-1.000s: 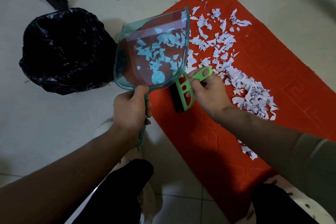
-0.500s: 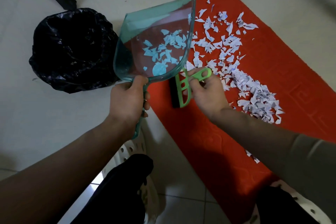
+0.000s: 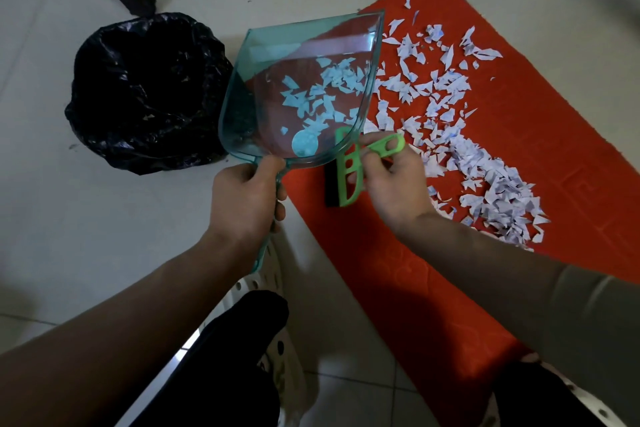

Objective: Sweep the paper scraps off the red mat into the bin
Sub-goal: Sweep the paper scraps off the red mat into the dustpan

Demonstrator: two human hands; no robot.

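Left hand [image 3: 247, 196] fingers curled round dustpan [image 3: 301, 94] handle, pan at frame centre holding some scraps. Right hand [image 3: 394, 180] pinches green brush [image 3: 349, 177]. Scraps [image 3: 485, 163] strewn over mat [image 3: 433, 270], centre right. Bin [image 3: 145, 94] upper left, on floor.

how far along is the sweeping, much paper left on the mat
Early on. Done: a small batch sits in the teal dustpan. In hand: the left hand grips the pan's handle, holding it between the bin and the red mat; the right hand holds the green brush. Left: most paper scraps lie across the mat, and the pan's load is not yet tipped.
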